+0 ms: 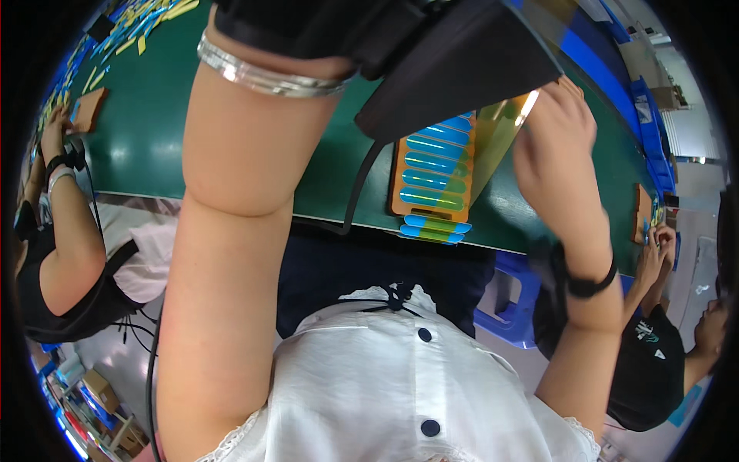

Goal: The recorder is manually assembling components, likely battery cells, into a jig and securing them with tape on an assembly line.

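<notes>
My left forearm (231,254) reaches up the picture, with a silver bracelet at its wrist. A black strap and a dark flat plate (462,69) lie beyond it, and the left hand itself does not show. My right hand (558,135), slightly blurred, is closed at the edge of a clear yellowish film (500,135) that slants up from the tray; its fingertips are partly hidden. Between my arms lies an orange tray (397,192) with a row of blue strips (435,160). Further blue and yellow-green strips (435,229) overhang the near table edge.
Loose blue and yellow strips (146,31) are heaped at the far left of the green table (323,185). Co-workers' hands (55,127) handle orange trays at left and right. A blue plastic stool (512,304) stands below the table edge; a black cable (358,185) hangs beside the tray.
</notes>
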Motion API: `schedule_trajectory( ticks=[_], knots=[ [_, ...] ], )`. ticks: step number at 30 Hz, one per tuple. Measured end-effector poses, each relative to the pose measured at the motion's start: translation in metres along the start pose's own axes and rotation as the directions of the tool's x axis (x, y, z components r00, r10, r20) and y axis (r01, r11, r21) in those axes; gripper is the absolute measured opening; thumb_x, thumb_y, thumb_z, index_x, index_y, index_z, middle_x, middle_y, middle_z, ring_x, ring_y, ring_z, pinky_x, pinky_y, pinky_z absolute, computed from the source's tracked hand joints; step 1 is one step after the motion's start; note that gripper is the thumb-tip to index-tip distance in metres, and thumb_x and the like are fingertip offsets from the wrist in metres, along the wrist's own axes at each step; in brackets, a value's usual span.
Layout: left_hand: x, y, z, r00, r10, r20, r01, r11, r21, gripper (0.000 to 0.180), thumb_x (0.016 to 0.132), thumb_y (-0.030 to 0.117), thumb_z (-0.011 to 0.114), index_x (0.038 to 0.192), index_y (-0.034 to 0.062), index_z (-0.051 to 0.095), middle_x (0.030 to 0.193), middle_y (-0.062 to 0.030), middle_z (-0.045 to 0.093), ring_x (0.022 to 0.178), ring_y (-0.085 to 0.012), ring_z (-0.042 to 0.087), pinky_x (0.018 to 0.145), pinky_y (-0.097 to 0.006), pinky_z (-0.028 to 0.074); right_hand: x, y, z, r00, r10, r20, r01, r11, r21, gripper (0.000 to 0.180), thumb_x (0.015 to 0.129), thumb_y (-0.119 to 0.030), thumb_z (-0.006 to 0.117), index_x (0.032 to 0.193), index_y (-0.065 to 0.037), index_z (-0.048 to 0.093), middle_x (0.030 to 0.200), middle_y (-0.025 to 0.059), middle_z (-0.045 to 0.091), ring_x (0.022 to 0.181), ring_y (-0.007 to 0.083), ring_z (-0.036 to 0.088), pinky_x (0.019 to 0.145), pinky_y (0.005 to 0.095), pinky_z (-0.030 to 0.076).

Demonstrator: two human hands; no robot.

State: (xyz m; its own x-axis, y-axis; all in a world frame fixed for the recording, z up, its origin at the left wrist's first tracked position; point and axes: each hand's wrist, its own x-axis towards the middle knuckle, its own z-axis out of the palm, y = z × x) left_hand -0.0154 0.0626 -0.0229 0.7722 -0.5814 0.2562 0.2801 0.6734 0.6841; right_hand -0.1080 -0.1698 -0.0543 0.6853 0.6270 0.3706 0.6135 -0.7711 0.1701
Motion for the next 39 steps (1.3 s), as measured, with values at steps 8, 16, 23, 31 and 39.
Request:
schedule_trajectory(
  ticks=[8,16,23,31,39],
  knots=[
    [-0.001,-0.009,-0.007,0.994,0.057,-0.094,-0.055,0.998,0.026,0.045,0.095,0.037,0.052,0.113,-0.0031,0.058,0.110,-0.0115,0.063,0.093,-0.0204,0.054,0.091,-0.035,0.039,-0.081,-0.082,0.028,0.974,0.040,-0.224,0.027,0.958,0.287,0.043,0.063,-0.025,0.085,0.104,-0.017,0.074,0.096,-0.0076,0.060,0.086,0.0173,0.043,0.081,0.0373,0.028],
    [0.011,-0.016,-0.006,0.985,0.041,-0.167,-0.026,0.995,0.093,0.043,0.095,0.036,0.052,0.113,-0.0025,0.058,0.108,-0.0110,0.063,0.091,-0.0196,0.054,0.089,-0.033,0.040,-0.085,-0.088,0.038,0.945,0.121,-0.304,-0.046,0.969,0.242,0.044,0.068,-0.031,0.081,0.109,-0.019,0.075,0.098,-0.0102,0.059,0.086,0.0156,0.039,0.080,0.0346,0.026],
    [0.016,-0.021,-0.009,0.973,0.063,-0.223,-0.034,0.991,0.132,0.042,0.095,0.036,0.052,0.113,-0.0020,0.059,0.107,-0.0105,0.064,0.090,-0.0190,0.054,0.087,-0.032,0.041,-0.085,-0.090,0.039,0.950,0.135,-0.282,-0.075,0.974,0.212,0.039,0.073,-0.036,0.077,0.109,-0.021,0.076,0.097,-0.0091,0.056,0.087,0.0167,0.038,0.081,0.0354,0.026],
    [0.024,-0.017,-0.009,0.955,0.107,-0.278,-0.056,0.981,0.187,0.040,0.095,0.035,0.052,0.112,-0.0014,0.060,0.105,-0.0099,0.064,0.088,-0.0182,0.053,0.085,-0.030,0.042,-0.081,-0.089,0.029,0.971,0.142,-0.193,-0.097,0.970,0.225,0.036,0.076,-0.035,0.075,0.109,-0.021,0.076,0.096,-0.0077,0.057,0.088,0.0176,0.040,0.082,0.0361,0.027],
    [0.028,-0.014,-0.010,0.922,0.173,-0.347,-0.095,0.968,0.231,0.039,0.096,0.034,0.052,0.112,-0.0008,0.060,0.103,-0.0094,0.065,0.087,-0.0174,0.053,0.083,-0.028,0.043,-0.052,-0.069,0.004,0.985,0.160,0.063,-0.172,0.884,0.435,0.017,0.093,-0.025,0.062,0.098,-0.016,0.075,0.091,-0.0022,0.062,0.084,0.0185,0.048,0.080,0.0349,0.029]
  ],
)
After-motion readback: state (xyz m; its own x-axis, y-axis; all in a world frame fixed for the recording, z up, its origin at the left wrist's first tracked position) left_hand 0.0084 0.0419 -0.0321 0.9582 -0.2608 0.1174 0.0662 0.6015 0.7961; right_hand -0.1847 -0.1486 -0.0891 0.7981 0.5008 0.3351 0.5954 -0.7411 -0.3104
